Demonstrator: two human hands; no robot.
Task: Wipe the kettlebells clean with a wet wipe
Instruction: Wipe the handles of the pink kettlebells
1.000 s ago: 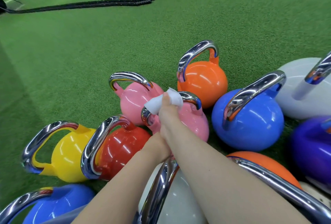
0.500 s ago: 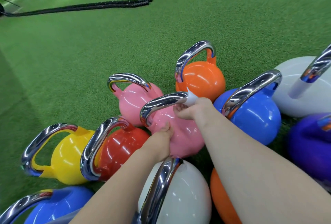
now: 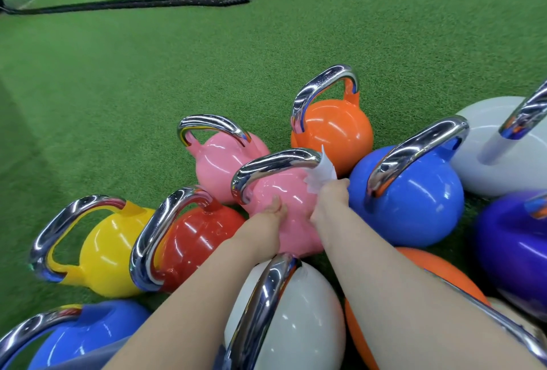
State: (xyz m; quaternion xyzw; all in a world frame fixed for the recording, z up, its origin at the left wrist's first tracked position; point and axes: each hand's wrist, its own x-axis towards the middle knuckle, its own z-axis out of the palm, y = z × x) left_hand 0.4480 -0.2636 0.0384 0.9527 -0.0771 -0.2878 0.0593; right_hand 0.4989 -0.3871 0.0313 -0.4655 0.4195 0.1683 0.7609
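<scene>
Turf (image 3: 266,52) underfoot – left hand (image 3: 273,211) flat on pink kettlebell (image 3: 284,192), right hand (image 3: 333,196) gripping wipe (image 3: 321,172)

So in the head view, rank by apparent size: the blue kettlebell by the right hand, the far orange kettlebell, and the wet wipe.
1. Blue kettlebell, though it sits nearer the camera, so its true lead is unsure.
2. Far orange kettlebell.
3. Wet wipe, clearly smallest, gripped by the right hand.

The near pink kettlebell (image 3: 284,209) stands on green turf (image 3: 148,73), glossy, its chrome handle (image 3: 275,163) arching over the top. A crumpled white wipe (image 3: 321,172) touches the handle's right end. Around it crowd 2 orange, 2 blue, red, yellow, white, purple and another pink kettlebell.
</scene>
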